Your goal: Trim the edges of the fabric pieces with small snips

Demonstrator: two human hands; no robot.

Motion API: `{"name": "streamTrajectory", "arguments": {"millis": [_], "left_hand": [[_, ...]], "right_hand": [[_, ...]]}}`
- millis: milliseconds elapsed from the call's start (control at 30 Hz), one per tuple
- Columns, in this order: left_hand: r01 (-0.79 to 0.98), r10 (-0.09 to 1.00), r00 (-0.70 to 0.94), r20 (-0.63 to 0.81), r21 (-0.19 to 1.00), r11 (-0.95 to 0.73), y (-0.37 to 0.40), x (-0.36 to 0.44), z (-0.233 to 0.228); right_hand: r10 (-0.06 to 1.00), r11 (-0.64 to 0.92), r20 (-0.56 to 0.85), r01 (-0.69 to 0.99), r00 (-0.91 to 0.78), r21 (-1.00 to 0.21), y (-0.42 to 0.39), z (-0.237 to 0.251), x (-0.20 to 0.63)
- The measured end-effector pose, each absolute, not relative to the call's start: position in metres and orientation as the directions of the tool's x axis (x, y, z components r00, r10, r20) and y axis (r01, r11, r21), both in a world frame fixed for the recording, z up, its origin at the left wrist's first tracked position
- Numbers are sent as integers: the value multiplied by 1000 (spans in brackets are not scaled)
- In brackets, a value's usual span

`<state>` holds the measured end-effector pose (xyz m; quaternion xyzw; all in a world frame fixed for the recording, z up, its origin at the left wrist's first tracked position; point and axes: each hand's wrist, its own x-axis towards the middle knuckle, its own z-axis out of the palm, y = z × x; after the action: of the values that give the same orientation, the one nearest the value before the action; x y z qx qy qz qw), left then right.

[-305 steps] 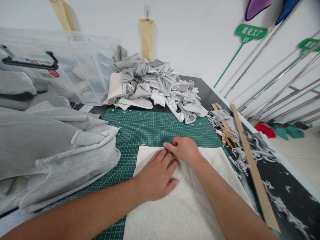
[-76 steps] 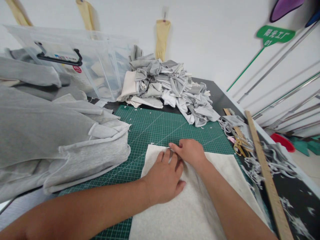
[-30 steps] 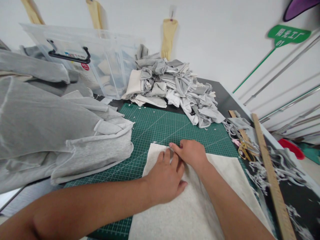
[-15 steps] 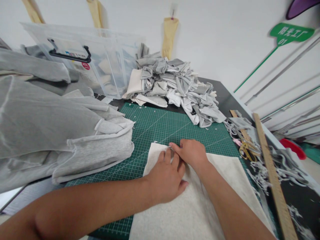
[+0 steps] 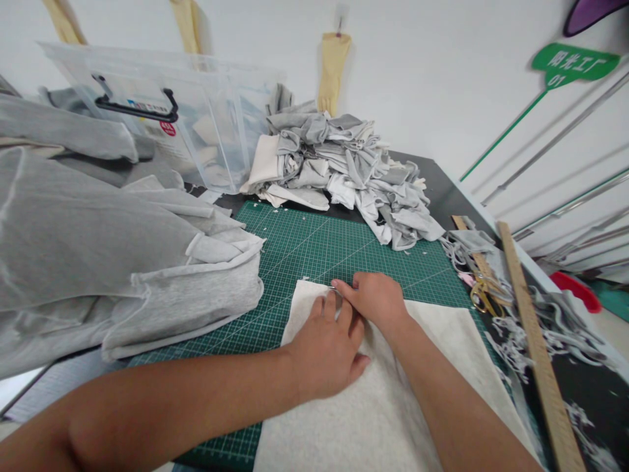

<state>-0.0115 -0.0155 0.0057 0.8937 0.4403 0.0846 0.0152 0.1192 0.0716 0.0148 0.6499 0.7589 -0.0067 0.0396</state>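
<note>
On the pale cloth (image 5: pixel 339 426), the left hand (image 5: pixel 324 358) lies flat, fingers loosely spread; the right hand (image 5: pixel 377 298) pinches a slim metal piece (image 5: pixel 334 287), seemingly edge work, needing steady pressure next.

Bare left forearm (image 5: pixel 187 391) and right forearm (image 5: pixel 447 393), with bare, rounded fingers (image 5: pixel 331 307).

sign (image 5: pixel 574 61): 阳光工厂 01; box (image 5: pixel 191 108): 45l
</note>
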Motion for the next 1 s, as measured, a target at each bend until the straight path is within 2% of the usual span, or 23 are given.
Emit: {"name": "streamTrajectory", "arguments": {"millis": [467,1000], "left_hand": [[780,789,599,133,124,-613,-15,-11,5],[780,788,599,143,121,-614,-15,-12,6]], "right_hand": [[983,167,-77,986,-165,26,72,15,117],[984,178,-15,984,-178,-30,73,11,121]]}}
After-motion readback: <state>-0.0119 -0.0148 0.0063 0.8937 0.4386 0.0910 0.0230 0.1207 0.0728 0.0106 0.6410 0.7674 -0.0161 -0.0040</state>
